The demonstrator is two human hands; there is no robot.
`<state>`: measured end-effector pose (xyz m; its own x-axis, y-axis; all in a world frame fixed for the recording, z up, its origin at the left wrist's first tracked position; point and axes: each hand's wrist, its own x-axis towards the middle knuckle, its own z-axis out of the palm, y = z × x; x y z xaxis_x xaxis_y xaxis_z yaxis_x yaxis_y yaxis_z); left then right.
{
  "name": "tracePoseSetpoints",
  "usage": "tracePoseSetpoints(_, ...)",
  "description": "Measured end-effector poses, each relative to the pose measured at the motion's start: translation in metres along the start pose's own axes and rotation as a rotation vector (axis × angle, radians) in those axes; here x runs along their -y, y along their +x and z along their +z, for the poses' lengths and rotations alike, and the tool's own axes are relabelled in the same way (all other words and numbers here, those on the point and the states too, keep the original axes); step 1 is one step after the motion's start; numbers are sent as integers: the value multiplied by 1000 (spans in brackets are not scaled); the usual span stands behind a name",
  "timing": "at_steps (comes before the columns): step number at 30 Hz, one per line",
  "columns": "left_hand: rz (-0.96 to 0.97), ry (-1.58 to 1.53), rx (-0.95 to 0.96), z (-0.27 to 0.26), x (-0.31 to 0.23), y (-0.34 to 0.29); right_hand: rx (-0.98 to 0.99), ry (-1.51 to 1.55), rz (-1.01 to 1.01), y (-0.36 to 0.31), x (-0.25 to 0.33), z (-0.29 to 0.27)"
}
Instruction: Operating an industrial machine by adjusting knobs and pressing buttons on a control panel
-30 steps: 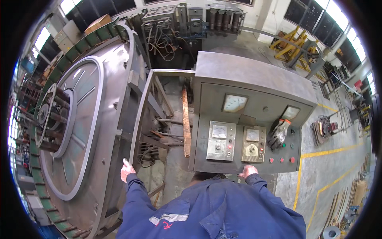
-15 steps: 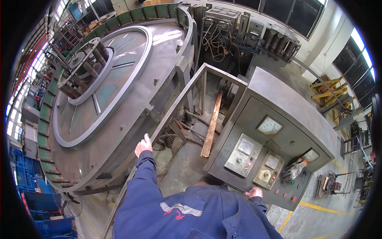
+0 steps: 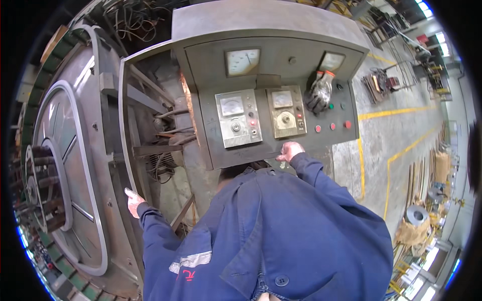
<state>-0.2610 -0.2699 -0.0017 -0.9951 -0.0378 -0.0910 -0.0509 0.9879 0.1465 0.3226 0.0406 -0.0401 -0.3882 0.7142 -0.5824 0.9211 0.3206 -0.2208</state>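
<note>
A pair of work gloves [image 3: 319, 93] hangs near the cabinet's upper right corner, tangled cables [image 3: 135, 15] lie behind it, and yellow lines [image 3: 389, 160] cross the concrete floor [image 3: 401, 130] to its right.

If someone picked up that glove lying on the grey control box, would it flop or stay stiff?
The glove would probably flop: it lies crumpled and bent on the sloped panel of the control box. It looks light, since it rests there without sliding off. Its dark coated palm likely grips rather than slips.
</note>
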Motion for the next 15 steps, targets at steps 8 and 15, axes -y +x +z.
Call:
tracePoseSetpoints(8,14,8,-34,8,6,7,-637,465,192,-6,-16,-28)
tracePoseSetpoints(15,-19,-15,-24,3,7,4,-711,401,103,30,0,-37)
